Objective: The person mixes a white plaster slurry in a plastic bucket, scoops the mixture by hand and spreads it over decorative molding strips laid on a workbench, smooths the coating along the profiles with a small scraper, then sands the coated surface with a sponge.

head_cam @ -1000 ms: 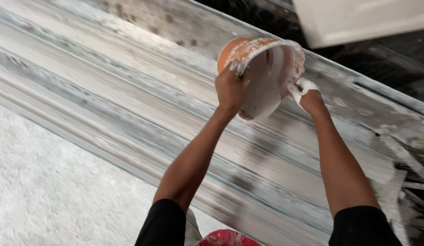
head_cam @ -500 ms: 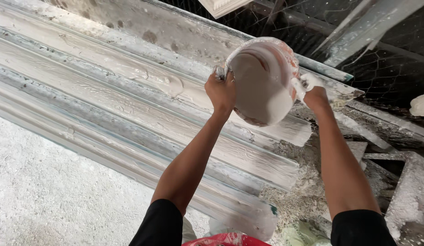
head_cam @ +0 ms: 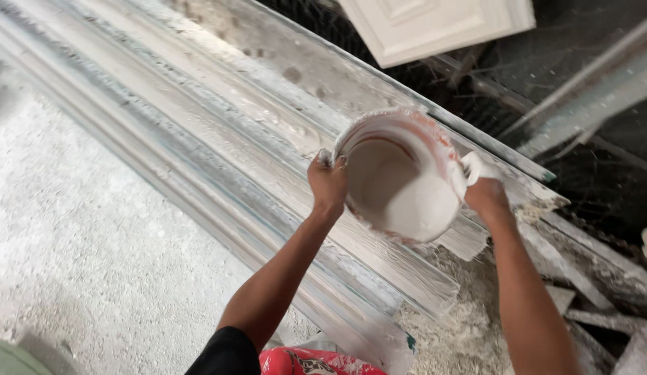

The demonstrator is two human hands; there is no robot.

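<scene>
I hold an orange bucket (head_cam: 400,180), smeared white and holding white plaster, tipped towards me above a long moulded plaster strip (head_cam: 219,153). My left hand (head_cam: 328,182) grips the bucket's left rim. My right hand (head_cam: 485,191), coated in white plaster at the fingers, grips the right rim. The strip runs diagonally from upper left to lower right and ends near the bucket.
A rough grey-white floor (head_cam: 73,264) lies to the left. A white moulded panel (head_cam: 435,24) sits at the top. Plaster rubble (head_cam: 462,326) and broken strips lie at the lower right beside a dark mesh area. A red object (head_cam: 309,362) shows at the bottom edge.
The bucket has come down and tipped further towards me, so its white inside now shows. The view has shifted along the strip towards its end.
</scene>
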